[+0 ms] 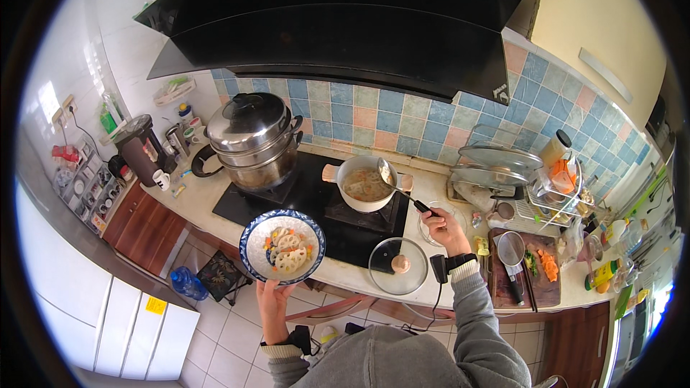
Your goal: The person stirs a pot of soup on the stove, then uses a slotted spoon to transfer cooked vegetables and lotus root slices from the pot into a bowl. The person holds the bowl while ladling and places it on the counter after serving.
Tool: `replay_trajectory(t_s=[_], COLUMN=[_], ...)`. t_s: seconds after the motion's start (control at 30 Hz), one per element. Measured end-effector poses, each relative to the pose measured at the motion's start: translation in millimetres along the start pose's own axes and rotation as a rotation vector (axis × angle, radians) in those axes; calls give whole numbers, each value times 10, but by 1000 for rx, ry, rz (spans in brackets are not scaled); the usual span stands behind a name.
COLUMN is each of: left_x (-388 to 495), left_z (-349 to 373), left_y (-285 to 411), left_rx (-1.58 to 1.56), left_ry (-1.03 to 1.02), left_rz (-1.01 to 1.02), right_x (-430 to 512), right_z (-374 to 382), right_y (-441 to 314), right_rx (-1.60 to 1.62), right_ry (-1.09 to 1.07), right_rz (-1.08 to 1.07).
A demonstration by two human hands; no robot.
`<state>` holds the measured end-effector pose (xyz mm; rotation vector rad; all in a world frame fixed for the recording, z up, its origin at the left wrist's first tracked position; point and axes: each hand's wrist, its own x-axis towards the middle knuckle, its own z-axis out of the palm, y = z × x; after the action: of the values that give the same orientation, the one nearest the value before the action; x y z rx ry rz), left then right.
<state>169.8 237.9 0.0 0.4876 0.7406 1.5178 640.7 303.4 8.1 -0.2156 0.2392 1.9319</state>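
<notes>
With my left hand point(274, 302) I grip the near rim of a blue-and-white bowl point(253, 234), held out in front of the cooktop. Lotus root slices point(289, 250) with small orange and yellow pieces lie inside it. My right hand point(446, 228) is closed around the black handle of a metal ladle point(384, 170). The ladle's head is over the right side of a white pot point(365, 206) with wooden handles, where soup with lotus root slices point(366, 186) shows. A glass lid point(385, 267) with a wooden knob lies nearer me, partly over the cooktop point(345, 245).
A tall steel steamer pot point(253, 145) stands at the back left, under the black range hood point(334, 32). On the right, a wooden cutting board point(533, 291) holds a strainer point(510, 250), chopsticks and cut carrot point(549, 265). Lids point(496, 164) lean in a rack behind it.
</notes>
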Motion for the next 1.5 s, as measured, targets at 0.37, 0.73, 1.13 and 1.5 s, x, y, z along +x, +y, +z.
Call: replay_trajectory(t_s=[0.37,0.73,1.13,1.5], left_x=[27,132,285,474], left_z=[4,152,250,271], left_y=[2,-97,-253,-373], left_rx=[2,46,44,41], left_ry=[-1,-40,-80,-170], left_rz=[-12,-46,-120,-165], right_x=[7,124,141,-734], right_z=[47,273,345,850], right_y=[0,495,680,1372], right_rx=[-72,-1617,-1917,-2151], right_ry=[81,326,437,245], right_rz=[-34,-429,-586,-472])
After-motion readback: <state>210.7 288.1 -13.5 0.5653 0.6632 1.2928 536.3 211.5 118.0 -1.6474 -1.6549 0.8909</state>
